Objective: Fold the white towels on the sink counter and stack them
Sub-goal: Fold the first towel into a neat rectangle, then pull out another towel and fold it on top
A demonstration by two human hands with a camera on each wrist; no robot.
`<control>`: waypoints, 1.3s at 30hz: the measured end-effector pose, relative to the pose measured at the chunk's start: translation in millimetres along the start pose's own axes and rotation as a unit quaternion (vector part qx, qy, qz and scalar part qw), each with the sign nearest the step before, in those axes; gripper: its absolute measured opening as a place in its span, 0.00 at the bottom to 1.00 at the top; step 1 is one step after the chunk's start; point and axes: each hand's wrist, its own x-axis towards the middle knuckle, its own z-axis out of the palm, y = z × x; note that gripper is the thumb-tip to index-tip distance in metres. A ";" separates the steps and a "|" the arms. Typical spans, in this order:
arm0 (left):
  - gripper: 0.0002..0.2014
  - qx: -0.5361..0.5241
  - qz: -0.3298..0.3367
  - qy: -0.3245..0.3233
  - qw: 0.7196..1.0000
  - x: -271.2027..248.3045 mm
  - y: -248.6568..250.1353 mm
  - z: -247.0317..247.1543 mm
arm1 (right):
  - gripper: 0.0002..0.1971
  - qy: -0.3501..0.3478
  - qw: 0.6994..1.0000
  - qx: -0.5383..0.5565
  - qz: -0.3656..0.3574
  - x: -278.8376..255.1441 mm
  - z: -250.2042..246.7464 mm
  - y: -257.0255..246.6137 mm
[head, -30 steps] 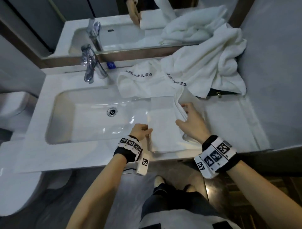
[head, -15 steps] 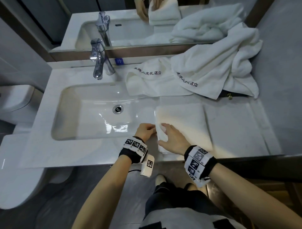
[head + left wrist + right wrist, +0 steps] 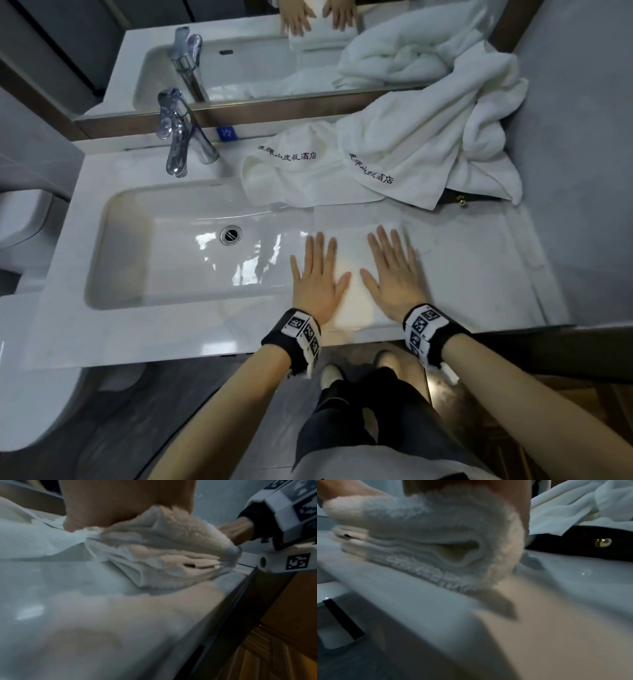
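I see the white surface (image 3: 479,274) spanning the frame, with the basin (image 3: 171,240) sunk into its left half and the chrome tap (image 3: 178,137) behind it. A mirror (image 3: 274,61) runs along the back edge.

The largest loose item is the big unfolded towel (image 3: 438,137), heaped at the back right corner against the wall, one edge showing a line of dark lettering. Just left of it, touching it, lies the second unfolded towel (image 3: 301,178), also lettered, its near edge draped at the rim of the basin.

The folded towel (image 3: 352,284) sits at the front of the surface, immediately right of the basin, close to the front edge. In the wrist views its stacked layers (image 3: 423,555) are visible in profile.

My left hand (image 3: 317,284) lies flat on the left part of the folded towel, fingers straight and spread. My right hand (image 3: 394,277) lies flat on the right part, fingers likewise straight. Neither hand grips anything; both palms press down on the towel, side by side.
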 end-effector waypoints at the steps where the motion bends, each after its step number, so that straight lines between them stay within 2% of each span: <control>1: 0.34 -0.010 0.003 0.002 1.000 -1.3 -0.3 2.4 | 0.35 -0.002 1.000 -0.007 -0.003 0.3 1.5 2.5; 5: 0.36 -0.034 0.009 -0.005 0.999 3.5 15.7 8.6 | 0.34 -0.006 1.000 -0.012 -0.010 0.8 -2.1 20.0; 9: 0.38 -0.040 0.025 -0.026 0.999 16.5 52.2 17.6 | 0.32 0.010 0.999 -0.043 0.011 -5.3 -15.8 54.4; 14: 0.39 -0.052 0.077 -0.054 0.994 41.2 115.0 32.4 | 0.30 0.017 0.993 -0.090 0.068 -18.1 -36.4 113.4; 20: 0.38 -0.038 0.082 -0.063 0.994 73.9 171.4 43.9 | 0.30 0.022 0.985 -0.090 0.147 -13.0 -48.7 157.3; 30: 0.36 -0.015 0.081 0.006 0.997 113.8 192.7 50.6 | 0.29 0.008 0.987 -0.034 0.154 25.5 -58.0 184.6; 35: 0.35 0.000 0.092 0.007 0.996 112.9 192.8 46.0 | 0.28 0.001 0.988 -0.035 0.148 23.5 -66.9 183.0; 37: 0.32 0.014 0.107 0.032 0.994 112.1 189.2 35.4 | 0.26 0.035 0.988 0.004 0.152 23.7 -78.6 179.2; 39: 0.27 0.025 0.122 0.083 0.989 118.8 181.0 19.0 | 0.19 0.118 0.978 0.049 0.167 28.5 -92.4 174.0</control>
